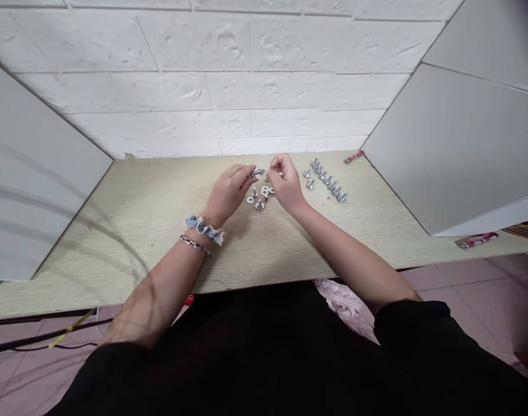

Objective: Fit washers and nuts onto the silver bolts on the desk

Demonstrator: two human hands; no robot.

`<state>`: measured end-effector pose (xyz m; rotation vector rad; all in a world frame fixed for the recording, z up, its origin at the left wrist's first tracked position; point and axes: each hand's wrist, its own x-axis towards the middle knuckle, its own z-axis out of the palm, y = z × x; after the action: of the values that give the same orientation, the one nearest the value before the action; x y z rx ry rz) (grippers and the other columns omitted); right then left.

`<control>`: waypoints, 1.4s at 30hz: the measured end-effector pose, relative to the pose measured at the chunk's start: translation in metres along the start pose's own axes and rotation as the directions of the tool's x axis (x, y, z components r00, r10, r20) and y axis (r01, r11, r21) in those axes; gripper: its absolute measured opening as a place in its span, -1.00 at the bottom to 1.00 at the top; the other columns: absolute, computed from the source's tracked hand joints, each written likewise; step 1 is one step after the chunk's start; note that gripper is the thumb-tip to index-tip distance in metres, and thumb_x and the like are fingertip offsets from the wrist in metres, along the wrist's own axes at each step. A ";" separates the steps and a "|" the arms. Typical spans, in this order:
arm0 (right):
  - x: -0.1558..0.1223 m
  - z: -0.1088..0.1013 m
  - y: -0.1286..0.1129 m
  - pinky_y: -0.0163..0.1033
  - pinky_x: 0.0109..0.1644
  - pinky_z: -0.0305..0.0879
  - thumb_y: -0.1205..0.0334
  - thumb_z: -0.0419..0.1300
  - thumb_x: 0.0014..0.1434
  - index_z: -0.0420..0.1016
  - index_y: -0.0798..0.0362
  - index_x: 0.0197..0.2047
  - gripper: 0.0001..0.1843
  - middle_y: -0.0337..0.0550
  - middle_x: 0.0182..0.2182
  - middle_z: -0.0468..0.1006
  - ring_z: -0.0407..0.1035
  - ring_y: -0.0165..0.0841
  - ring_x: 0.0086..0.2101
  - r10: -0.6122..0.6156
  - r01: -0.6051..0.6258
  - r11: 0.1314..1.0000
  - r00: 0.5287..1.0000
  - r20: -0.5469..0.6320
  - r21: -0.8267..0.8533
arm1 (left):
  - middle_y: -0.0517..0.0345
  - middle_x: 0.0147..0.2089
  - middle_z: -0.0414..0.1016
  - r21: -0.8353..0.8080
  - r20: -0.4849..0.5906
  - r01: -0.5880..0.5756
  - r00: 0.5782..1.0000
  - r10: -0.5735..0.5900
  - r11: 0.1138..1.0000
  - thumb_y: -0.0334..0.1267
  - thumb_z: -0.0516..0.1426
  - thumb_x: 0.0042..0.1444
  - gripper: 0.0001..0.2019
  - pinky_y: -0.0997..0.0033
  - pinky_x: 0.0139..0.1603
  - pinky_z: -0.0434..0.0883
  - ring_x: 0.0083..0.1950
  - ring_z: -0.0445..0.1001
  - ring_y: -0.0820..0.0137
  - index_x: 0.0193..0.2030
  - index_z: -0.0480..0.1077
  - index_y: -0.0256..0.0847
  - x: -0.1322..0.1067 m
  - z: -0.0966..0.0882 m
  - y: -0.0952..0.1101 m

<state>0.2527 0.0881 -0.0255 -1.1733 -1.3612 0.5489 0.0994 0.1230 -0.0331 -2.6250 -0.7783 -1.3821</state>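
A silver bolt [258, 172] is pinched in the fingertips of my left hand [232, 186], its shank pointing right. My right hand [286, 182] is close beside it, fingers curled and pressed together; what they hold, if anything, is too small to make out. Below and between the hands lie loose parts: an upright bolt [254, 192], a flat washer [250, 200], a bolt standing in a washer [259, 204] and a few more washers [265, 190]. My right hand partly hides this pile.
To the right, several bolts with washers [328, 180] stand in a slanting row, with two more bolts [310, 184] left of it. Red-and-silver cylindrical items lie by the right panel [354, 157] and near the front edge [477, 240]. A white brick wall [229, 92] closes off the back.
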 end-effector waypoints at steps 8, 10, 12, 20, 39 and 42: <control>0.002 0.000 0.001 -0.30 -0.50 0.03 -0.37 -0.09 0.08 -0.02 0.01 -0.70 -0.35 -0.33 -0.72 0.02 0.01 -0.49 -0.62 0.209 -0.215 0.977 0.955 0.209 0.006 | 0.04 -0.17 0.48 -0.017 0.058 -0.049 0.997 0.050 0.999 -0.29 0.04 0.22 -0.79 0.39 -0.14 0.42 -0.15 0.44 0.41 -0.04 0.37 -0.25 -0.002 0.001 0.001; 0.002 0.000 0.002 -0.31 -0.51 0.03 -0.43 -0.10 0.03 -0.01 0.01 -0.72 -0.32 -0.33 -0.74 0.02 0.01 -0.50 -0.64 0.230 -0.236 0.972 0.950 0.213 0.001 | 0.04 -0.17 0.49 -0.024 0.071 -0.061 0.996 0.063 0.998 -0.29 0.05 0.22 -0.80 0.40 -0.16 0.41 -0.17 0.44 0.41 -0.05 0.37 -0.25 -0.002 0.001 0.002; 0.002 0.001 0.002 -0.31 -0.53 0.02 -0.45 -0.10 0.01 -0.01 0.02 -0.73 -0.30 -0.33 -0.75 0.03 0.01 -0.51 -0.66 0.237 -0.241 0.970 0.947 0.219 -0.007 | 0.04 -0.17 0.49 -0.037 0.076 -0.063 0.995 0.065 0.997 -0.29 0.04 0.22 -0.80 0.39 -0.16 0.41 -0.16 0.44 0.41 -0.05 0.37 -0.24 -0.002 0.000 0.003; 0.001 0.003 0.005 -0.33 -0.47 0.05 -0.39 -0.10 0.07 0.12 0.04 -0.63 -0.36 -0.31 -0.66 0.14 0.10 -0.49 -0.58 0.167 -0.168 0.986 0.961 0.219 -0.016 | 0.07 -0.18 0.49 -0.042 0.067 -0.054 0.996 0.057 0.998 -0.30 0.05 0.22 -0.80 0.41 -0.16 0.41 -0.17 0.45 0.43 -0.04 0.38 -0.20 -0.001 0.002 0.002; 0.004 0.004 0.009 -0.35 -0.41 0.15 0.39 0.01 -0.01 0.22 -0.03 -0.18 -0.72 -0.33 -0.39 0.34 0.21 -0.50 -0.49 0.149 -0.179 0.974 0.969 0.197 0.141 | 0.07 -0.19 0.49 0.014 0.019 -0.008 1.000 0.008 1.000 -0.28 0.05 0.22 -0.81 0.41 -0.19 0.42 -0.18 0.45 0.43 -0.07 0.38 -0.21 0.000 0.001 0.001; 0.003 0.002 0.006 -0.36 -0.44 0.12 0.27 0.08 0.04 0.21 -0.01 -0.31 -0.89 -0.35 -0.48 0.30 0.20 -0.49 -0.51 0.200 -0.216 0.972 0.967 0.160 0.093 | 0.07 -0.18 0.50 0.023 0.009 -0.007 1.000 0.007 1.000 -0.30 0.06 0.20 -0.81 0.42 -0.18 0.42 -0.18 0.45 0.44 -0.06 0.37 -0.22 0.000 0.001 0.001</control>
<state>0.2531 0.0939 -0.0301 -1.2115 -1.3233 0.8674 0.1007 0.1227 -0.0339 -2.6159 -0.7804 -1.3523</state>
